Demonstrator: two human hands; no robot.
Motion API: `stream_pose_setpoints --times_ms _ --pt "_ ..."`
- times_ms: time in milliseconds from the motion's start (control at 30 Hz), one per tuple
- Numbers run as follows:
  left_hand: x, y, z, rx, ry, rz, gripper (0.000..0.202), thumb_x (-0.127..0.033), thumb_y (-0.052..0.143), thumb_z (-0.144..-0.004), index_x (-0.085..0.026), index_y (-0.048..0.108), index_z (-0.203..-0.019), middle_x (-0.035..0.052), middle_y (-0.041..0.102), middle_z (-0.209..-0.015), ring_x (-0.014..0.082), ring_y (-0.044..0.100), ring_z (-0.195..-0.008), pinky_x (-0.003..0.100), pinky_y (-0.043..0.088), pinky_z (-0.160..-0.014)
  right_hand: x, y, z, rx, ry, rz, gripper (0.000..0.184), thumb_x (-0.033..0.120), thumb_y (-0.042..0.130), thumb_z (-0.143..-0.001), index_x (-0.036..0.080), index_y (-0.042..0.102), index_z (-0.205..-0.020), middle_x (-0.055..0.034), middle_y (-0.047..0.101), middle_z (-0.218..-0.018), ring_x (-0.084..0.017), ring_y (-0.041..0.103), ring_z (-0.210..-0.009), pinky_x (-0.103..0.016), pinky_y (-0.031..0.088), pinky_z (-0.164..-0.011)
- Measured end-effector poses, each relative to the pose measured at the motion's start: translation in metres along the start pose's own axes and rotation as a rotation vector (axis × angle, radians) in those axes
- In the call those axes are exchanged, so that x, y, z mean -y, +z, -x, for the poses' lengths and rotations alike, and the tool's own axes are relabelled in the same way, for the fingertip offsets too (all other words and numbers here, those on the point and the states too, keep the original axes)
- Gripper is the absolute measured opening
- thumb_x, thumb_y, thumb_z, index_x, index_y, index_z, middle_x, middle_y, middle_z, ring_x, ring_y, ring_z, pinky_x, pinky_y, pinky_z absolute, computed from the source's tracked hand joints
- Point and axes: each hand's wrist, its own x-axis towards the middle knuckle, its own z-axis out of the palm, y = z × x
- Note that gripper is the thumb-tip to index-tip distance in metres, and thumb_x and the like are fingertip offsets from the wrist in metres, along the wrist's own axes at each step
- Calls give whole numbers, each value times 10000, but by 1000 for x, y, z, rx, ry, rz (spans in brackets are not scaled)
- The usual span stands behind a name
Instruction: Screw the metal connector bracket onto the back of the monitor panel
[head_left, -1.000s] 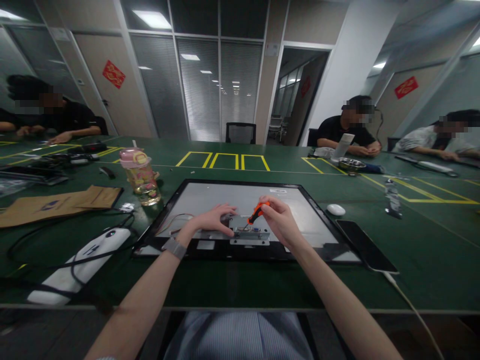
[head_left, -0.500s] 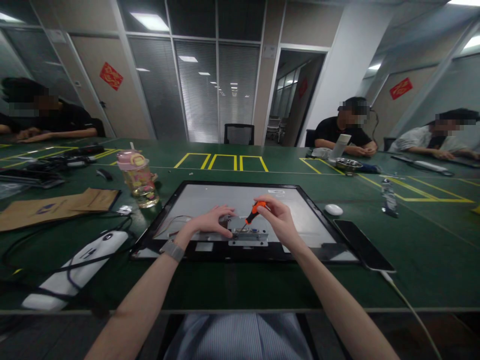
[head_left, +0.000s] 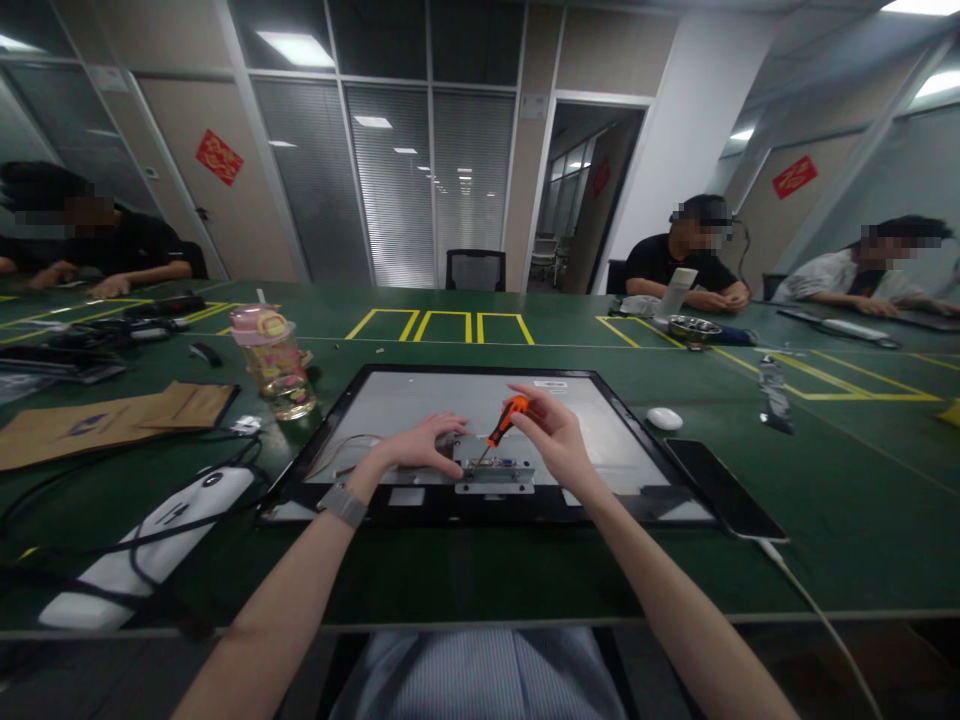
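Evidently the left hand (head_left: 424, 445) lies low over the panel (head_left: 420, 392), thumb and fingers spread, thumb at the left end of a metal bracket (head_left: 496, 488); whether it presses, I cannot tell. The bracket, near the panel's front edge, looks stiff, best steadied by its ends; the panel is probably fragile, safest held by its black border. The right hand (head_left: 551, 430) pinches a tilted screwdriver (head_left: 507, 420), tip down by the bracket; light, likely, and best turned by its handle. Around them, left to right: a white device (head_left: 105, 572) crossed by cable (head_left: 232, 511), a lidded cup (head_left: 274, 365), a white case (head_left: 664, 419) and a phone (head_left: 724, 488). Cup and phone would likely hamper sliding the panel sideways.
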Motion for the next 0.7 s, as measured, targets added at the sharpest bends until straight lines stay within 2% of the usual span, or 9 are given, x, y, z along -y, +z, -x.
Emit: stream_pose_setpoints --times_ms 67,200,267,333,400,567,633,700 --pt "0 0 0 -1 -2 -3 713 -500 776 -577 -296 538 -1217 14 326 -1490 281 89 -1428 458 19 -1168 1 1 1 10 -12 10 331 293 559 -864 261 560 -1193 -62 657 -1046 -187 625 -969 -377 482 -911" --pt "-1 0 0 -2 -9 -11 711 -485 779 -581 -290 536 -1219 17 322 -1492 280 93 -1428 462 22 -1168 5 3 2 89 -18 -36 302 294 516 -887 267 559 -1185 -71 626 -1162 -194 593 -1068 -379 469 -938" --pt "-2 0 0 -3 -9 -7 708 -477 781 -581 -301 533 -1220 10 320 -1493 278 94 -1429 462 27 -1168 5 4 2 86 -1 -64 291 303 582 -844 265 590 -1133 -63 629 -1126 -190 600 -1032 -354 496 -894" --pt "-2 0 0 -2 -6 0 697 -471 782 -583 -307 537 -1215 6 325 -1491 275 97 -1428 456 30 -1168 4 5 1 27 13 -52 262 308 642 -796 253 624 -1051 -49 639 -1024 -176 616 -934 -327 522 -826" --pt "-3 -1 0 1 -8 -1 693 -467 784 -583 -300 541 -1210 10 324 -1492 272 104 -1428 447 29 -1168 2 6 2 -17 21 -29 263 303 648 -791 246 623 -1047 -41 639 -954 -168 620 -882 -325 524 -813" --pt "-1 0 -1 0 -7 -16 694 -484 783 -578 -291 549 -1203 13 330 -1489 275 101 -1428 449 10 -1169 6 6 4 77 -13 -62 343 301 530 -878 270 516 -1220 -73 633 -1118 -195 609 -1027 -404 464 -947" --pt "0 1 -1 -5 -3 -22 698 -485 782 -579 -294 546 -1207 12 331 -1488 281 105 -1427 456 12 -1168 8 6 4 113 -14 -77 312 308 525 -881 274 543 -1191 -73 624 -1148 -205 588 -1073 -404 461 -948" --pt "0 1 -1 -5 -4 -27 708 -485 779 -583 -292 537 -1220 14 326 -1491 281 111 -1426 459 24 -1168 6 6 3 98 4 -74 269 312 573 -849 268 600 -1113 -61 630 -1107 -198 596 -1032 -370 488 -898"
